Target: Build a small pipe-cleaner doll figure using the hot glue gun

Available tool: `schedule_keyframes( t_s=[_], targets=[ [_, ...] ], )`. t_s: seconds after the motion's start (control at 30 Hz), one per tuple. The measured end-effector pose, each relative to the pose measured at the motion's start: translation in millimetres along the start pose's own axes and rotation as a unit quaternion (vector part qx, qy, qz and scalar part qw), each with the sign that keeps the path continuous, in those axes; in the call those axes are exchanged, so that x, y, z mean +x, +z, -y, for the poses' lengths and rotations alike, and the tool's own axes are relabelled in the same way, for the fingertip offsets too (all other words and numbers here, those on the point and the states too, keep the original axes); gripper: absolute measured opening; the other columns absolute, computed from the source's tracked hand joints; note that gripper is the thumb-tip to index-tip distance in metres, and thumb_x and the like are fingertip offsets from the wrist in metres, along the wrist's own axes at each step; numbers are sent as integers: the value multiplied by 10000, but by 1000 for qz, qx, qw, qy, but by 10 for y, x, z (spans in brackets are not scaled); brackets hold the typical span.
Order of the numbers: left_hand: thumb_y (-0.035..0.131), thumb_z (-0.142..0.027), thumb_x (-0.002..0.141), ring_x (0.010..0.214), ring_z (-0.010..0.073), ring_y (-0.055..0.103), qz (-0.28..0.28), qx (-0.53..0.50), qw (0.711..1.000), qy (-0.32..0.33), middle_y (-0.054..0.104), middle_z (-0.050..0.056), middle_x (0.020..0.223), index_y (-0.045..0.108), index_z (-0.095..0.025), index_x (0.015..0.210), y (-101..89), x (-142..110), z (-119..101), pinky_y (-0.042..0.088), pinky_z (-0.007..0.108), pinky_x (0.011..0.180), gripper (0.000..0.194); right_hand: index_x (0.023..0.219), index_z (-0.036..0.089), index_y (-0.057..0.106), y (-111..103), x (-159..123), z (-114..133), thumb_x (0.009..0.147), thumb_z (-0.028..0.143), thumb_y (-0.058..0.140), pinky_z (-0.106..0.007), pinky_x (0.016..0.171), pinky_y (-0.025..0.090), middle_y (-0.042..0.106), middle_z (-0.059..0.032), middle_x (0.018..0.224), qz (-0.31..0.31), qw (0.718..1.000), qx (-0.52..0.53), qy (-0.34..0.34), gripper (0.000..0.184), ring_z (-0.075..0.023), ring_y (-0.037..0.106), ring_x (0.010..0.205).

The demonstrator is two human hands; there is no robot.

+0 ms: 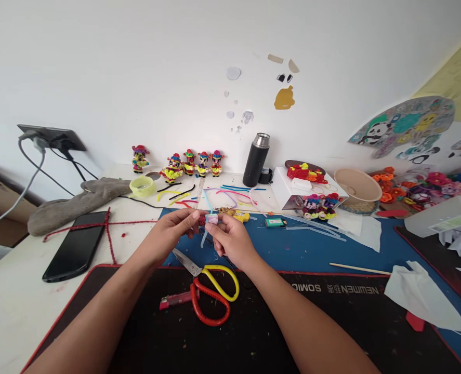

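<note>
The shape of the red-and-lilac craft piece (212, 219) cannot be made out, as it is small and partly covered by the left hand (181, 223) and right hand (232, 238). A yellow tool (242, 216) is partly hidden behind the right hand. A pink tool (175, 300) is overlapped by the scissors (198, 273). Print on the green box (274, 222) is too small to be read. The plastic container (429, 218) is cut off by the right edge, both forearms (109, 306) by the bottom.
</note>
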State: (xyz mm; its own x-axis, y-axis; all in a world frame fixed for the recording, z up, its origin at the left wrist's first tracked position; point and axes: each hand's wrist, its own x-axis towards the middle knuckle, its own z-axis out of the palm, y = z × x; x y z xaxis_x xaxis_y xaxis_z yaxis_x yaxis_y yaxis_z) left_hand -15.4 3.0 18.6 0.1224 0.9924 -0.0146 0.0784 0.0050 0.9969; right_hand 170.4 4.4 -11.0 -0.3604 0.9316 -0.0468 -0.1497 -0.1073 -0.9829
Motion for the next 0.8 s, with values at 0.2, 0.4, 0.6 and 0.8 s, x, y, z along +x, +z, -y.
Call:
schedule_keyframes(
  t_s=[0.2,0.4,0.6,0.8],
  targets=[
    [925,-475,718,1128,344,691,64,58,995,45,788,109,1225,839,-274,1160,-168,-8,-109,578,411,940,493,937,220,562,11,-8,15,825,592,779,-207,381,335,514,122,469,3,1000,14,4,445,-87,433,347],
    [844,-439,817,966,300,733,42,143,983,104,813,83,1023,819,-264,1140,-134,-28,-30,585,365,850,368,956,211,570,18,-15,26,822,579,779,-209,381,341,516,123,469,12,1000,14,4,443,-88,438,354],
    [749,-372,904,876,260,735,15,205,964,168,811,76,1009,805,-255,1138,-65,-48,0,547,328,783,269,947,222,557,7,-8,17,840,582,758,-204,374,335,518,121,475,15,1000,19,2,426,-89,442,350],
    [718,-381,918,780,234,715,-4,238,951,196,809,73,969,805,-240,1119,-36,-59,-28,538,320,742,261,943,227,556,15,-9,20,844,632,745,-201,367,322,518,115,495,19,1000,15,10,458,-91,456,356]
  ],
)
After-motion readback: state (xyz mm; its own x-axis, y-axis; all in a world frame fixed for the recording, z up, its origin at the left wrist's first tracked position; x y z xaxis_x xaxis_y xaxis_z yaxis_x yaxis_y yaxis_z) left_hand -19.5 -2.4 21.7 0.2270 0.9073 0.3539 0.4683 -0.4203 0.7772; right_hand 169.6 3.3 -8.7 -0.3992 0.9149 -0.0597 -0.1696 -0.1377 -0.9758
